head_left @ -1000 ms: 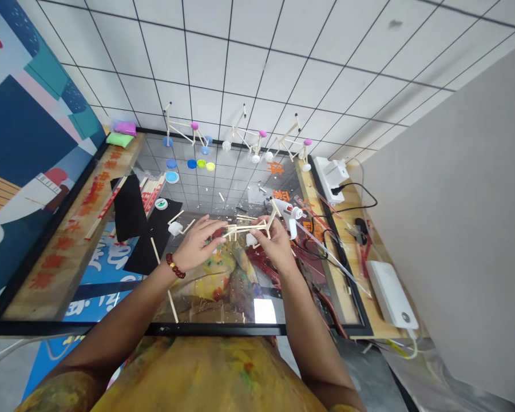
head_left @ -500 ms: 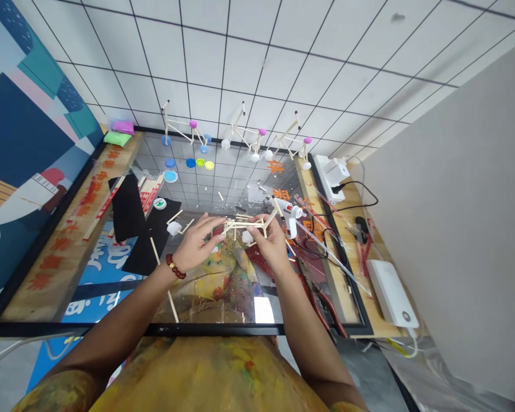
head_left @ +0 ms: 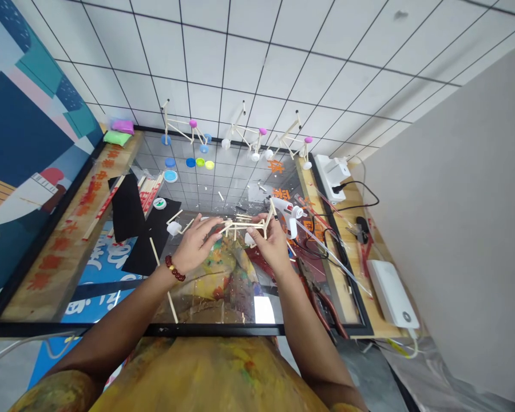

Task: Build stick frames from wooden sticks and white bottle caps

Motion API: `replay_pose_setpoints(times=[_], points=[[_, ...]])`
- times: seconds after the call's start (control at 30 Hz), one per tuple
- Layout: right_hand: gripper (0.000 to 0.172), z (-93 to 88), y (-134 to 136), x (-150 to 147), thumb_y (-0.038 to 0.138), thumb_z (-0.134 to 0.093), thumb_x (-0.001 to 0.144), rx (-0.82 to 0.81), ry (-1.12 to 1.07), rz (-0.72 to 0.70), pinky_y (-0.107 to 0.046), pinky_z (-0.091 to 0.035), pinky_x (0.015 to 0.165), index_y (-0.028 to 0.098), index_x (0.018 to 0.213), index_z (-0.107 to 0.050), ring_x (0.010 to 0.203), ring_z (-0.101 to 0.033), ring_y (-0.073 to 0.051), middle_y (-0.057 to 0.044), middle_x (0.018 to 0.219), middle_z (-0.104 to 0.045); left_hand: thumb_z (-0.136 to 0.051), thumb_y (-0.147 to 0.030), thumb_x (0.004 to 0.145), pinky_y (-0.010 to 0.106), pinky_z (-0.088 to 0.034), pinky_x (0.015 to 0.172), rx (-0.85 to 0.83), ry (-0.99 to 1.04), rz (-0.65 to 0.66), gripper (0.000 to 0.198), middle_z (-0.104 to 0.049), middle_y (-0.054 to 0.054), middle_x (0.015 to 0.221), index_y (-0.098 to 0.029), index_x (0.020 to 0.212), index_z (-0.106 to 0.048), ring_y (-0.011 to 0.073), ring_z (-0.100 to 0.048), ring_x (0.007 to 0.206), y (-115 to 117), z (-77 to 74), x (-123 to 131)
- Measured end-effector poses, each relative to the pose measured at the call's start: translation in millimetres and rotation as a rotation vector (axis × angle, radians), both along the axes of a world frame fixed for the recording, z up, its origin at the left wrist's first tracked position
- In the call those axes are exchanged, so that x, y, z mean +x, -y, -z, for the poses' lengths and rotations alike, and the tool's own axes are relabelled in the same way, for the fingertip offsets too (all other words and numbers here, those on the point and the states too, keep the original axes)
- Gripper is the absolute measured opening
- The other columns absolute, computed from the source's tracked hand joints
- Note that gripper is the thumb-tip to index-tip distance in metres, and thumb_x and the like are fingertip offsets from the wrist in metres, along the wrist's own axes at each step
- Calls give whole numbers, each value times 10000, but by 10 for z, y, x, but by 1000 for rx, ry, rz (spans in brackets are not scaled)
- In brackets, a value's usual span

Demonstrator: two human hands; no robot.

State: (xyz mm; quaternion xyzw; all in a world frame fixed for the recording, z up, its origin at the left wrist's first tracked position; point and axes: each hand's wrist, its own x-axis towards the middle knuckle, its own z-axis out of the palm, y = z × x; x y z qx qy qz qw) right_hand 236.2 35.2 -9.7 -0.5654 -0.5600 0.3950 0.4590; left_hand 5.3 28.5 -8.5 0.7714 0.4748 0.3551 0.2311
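- Above the glass table (head_left: pixel 90 329), both hands hold a stick frame (head_left: pixel 245 224): the left hand (head_left: pixel 195 246) pinches its left end, and the right hand (head_left: pixel 273 247) grasps its right end.
- A white glue gun (head_left: pixel 286 210) lies just behind the right hand, with pliers (head_left: pixel 321 294) beside the forearm.
- Three stick models (head_left: pixel 244 136) stand along the far edge.
- Orange characters (head_left: pixel 275 167) on the table are unreadable.

Red bead bracelet (head_left: pixel 174 268), yellow paint-splashed top (head_left: pixel 206 372)

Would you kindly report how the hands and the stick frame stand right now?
Left hand and right hand both grip the stick frame, above the glass table. Glue gun lies just beyond the right hand.
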Motion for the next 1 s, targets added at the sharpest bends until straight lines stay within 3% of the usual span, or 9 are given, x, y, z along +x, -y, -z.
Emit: replay_pose_setpoints(times=[0.13, 0.3, 0.63, 0.73, 0.83, 0.9, 1.0], points=[[659, 12, 3, 2, 478, -793, 734, 12, -36, -27, -411, -514, 935, 235, 1273, -502, 1030, -638, -240, -91, 1197, -647, -495, -314, 985, 535, -314, 1204, 1, 11, -11, 314, -702, 59, 1262, -253, 1282, -578, 210, -659, 1165, 0, -1, 1], [913, -59, 38, 73, 410, -885, 631, -2, -46, -159, -455, -466, 1066, 255, 1414, -443, 1254, -564, -290, -115, 1374, -567, -513, -341, 978, 549, -322, 1197, -29, 57, -28, 315, -715, 59, 1241, -259, 1270, -597, 218, -677, 1134, -2, -5, 2], [1008, -217, 183, 290, 373, -928, 587, 8, -122, -182, -510, -366, 1179, 295, 1461, -432, 1378, -480, -312, -101, 1475, -512, -505, -352, 981, 557, -292, 1216, 3, 45, -35, 318, -718, 58, 1238, -252, 1268, -597, 212, -684, 1124, 0, 4, 6], [793, -285, 289, 427, 367, -911, 616, 95, -111, -62, -499, -429, 1124, 287, 1326, -566, 1255, -584, -296, -94, 1340, -619, -501, -345, 981, 561, -287, 1218, 4, 42, -34, 318, -719, 57, 1232, -252, 1271, -595, 211, -683, 1125, -1, 9, 4], [405, -259, 295, 621, 420, -808, 743, 193, -90, 290, -465, -534, 940, 234, 1066, -648, 960, -679, -242, -73, 1037, -697, -503, -328, 975, 576, -289, 1211, 4, 45, -33, 314, -721, 62, 1226, -253, 1265, -598, 220, -680, 1127, -3, 14, 3], [395, -190, 211, 747, 476, -773, 756, 174, -24, 483, -427, -551, 834, 205, 1007, -632, 823, -660, -207, -51, 923, -672, -504, -322, 972, 581, -291, 1208, 7, 49, -29, 314, -721, 63, 1225, -253, 1263, -599, 222, -679, 1129, -5, 17, 1], [562, -76, 8, 860, 532, -810, 662, 35, 155, 441, -407, -543, 788, 176, 1058, -628, 813, -639, -211, -71, 961, -666, -503, -320, 971, 575, -291, 1208, 3, 48, -25, 316, -719, 62, 1229, -250, 1265, -596, 219, -676, 1135, -9, 23, 0]])
